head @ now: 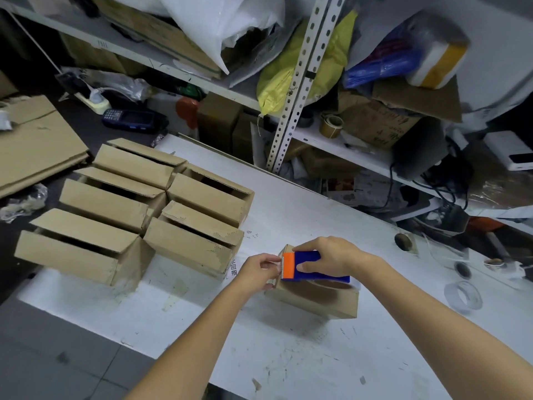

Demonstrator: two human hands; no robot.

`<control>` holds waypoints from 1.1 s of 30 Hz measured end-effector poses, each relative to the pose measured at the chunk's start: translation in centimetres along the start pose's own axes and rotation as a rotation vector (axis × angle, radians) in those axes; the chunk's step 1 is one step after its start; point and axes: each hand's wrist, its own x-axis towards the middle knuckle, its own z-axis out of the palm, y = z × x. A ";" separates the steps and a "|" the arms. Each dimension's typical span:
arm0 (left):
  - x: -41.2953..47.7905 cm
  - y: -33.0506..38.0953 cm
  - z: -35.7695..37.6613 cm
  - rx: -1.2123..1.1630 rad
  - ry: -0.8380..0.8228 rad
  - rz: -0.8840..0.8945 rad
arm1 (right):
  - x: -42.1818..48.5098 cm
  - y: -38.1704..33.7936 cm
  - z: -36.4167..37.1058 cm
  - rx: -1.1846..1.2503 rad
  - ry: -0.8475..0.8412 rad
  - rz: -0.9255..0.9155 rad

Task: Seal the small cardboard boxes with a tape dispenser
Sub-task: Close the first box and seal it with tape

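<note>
Your right grip [331, 259] holds the one dispenser [305, 267] flat on top of the single box [314, 301] mid-bench [288, 356], your left grip [259, 269] pinches that box's left end, and five open boxes [199, 203] stand clustered to the left.

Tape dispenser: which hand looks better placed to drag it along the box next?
Right, I'd judge. The right hand grips the blue-and-orange tape dispenser on top of the small box, while the left hand only pinches that box's end beside the orange cutter, seemingly steadying it.
</note>
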 end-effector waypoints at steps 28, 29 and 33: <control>1.3 1.0 -0.8 0.163 -0.155 0.050 | 0.8 0.5 -0.9 -0.011 -0.087 -0.034; 1.4 1.0 -0.8 0.167 -0.157 0.052 | 0.6 0.6 -1.0 -0.002 -0.091 -0.028; 1.6 1.3 -0.4 0.208 -0.140 0.062 | 0.2 1.0 -1.2 0.046 -0.118 0.011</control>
